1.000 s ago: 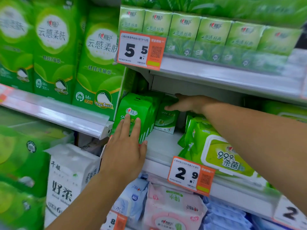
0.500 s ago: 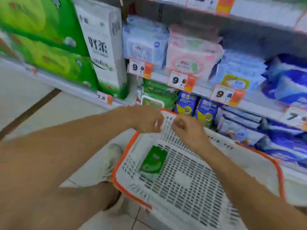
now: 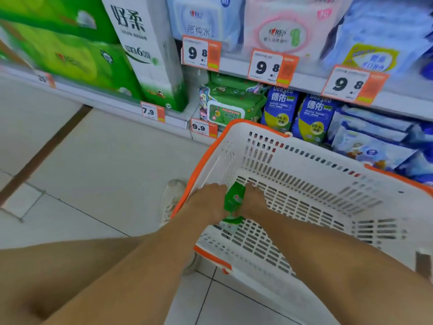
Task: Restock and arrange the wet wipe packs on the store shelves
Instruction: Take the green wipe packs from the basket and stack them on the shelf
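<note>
A: Item one, location?
B: Green wet wipe pack [image 3: 234,200], inside the white basket [image 3: 304,160] at its 9 o'clock side, between your hands.
A: Fingers?
B: Your left hand [image 3: 207,204] and right hand [image 3: 254,202] each curl round one side of the pack, gripping it.
A: Shelf stock?
B: Green wipes [image 3: 228,103] at the basket's 12 o'clock.

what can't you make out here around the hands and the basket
Head view, the only one:
- Green pack: print blurred; sides covered by the left hand and right hand.
- Fingertips: hidden beneath the hands, so the grip is unclear.
- Basket: right end cut by the frame edge.
- Shoe: partly behind the basket's rim.
</note>
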`<state>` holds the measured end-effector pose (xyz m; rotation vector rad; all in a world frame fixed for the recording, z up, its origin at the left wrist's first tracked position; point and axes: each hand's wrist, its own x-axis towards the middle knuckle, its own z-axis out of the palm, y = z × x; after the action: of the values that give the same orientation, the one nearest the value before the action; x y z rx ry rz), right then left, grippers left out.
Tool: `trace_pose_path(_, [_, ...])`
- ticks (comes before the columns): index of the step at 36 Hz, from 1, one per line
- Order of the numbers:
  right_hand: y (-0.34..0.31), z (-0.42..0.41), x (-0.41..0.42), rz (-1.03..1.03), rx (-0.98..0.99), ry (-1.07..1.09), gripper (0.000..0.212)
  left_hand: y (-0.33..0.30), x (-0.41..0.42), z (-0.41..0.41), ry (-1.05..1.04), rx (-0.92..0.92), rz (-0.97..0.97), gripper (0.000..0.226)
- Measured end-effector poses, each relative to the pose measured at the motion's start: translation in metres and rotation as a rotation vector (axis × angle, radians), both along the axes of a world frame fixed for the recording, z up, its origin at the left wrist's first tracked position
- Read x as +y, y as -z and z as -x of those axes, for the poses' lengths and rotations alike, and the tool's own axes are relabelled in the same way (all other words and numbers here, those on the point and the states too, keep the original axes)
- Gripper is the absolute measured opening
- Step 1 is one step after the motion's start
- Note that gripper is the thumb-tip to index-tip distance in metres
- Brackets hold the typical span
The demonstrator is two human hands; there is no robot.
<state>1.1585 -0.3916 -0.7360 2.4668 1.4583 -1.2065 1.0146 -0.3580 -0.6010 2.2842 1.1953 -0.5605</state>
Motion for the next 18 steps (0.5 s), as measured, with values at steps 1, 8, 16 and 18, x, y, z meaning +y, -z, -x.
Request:
trace_pose_path(1, [-0.002,-0.001,-0.001,0.038,0.037,0.035,0.086,0.003,-0.001,0.001,-0.020,-0.002,0.015,0.053])
trace_pose_path(8, [-0.074,-0.039,-0.024,0.051,0.719,0.388,0.010,0.006,0.007,-0.004,-0.178,-0.038,0.165,0.096])
trace_pose_path(16, [-0.254,-0.106,-0.008,-0.304,1.017,0.409,0.039,-0.107,0.036,-0.023,-0.420,-0.609,0.655,0.044])
trace_pose_path(18, [-0.307,-0.110,-0.004,-0.367,1.024,0.318,0.047,-0.160,0.052,-0.028,-0.376,-0.684,0.591,0.035])
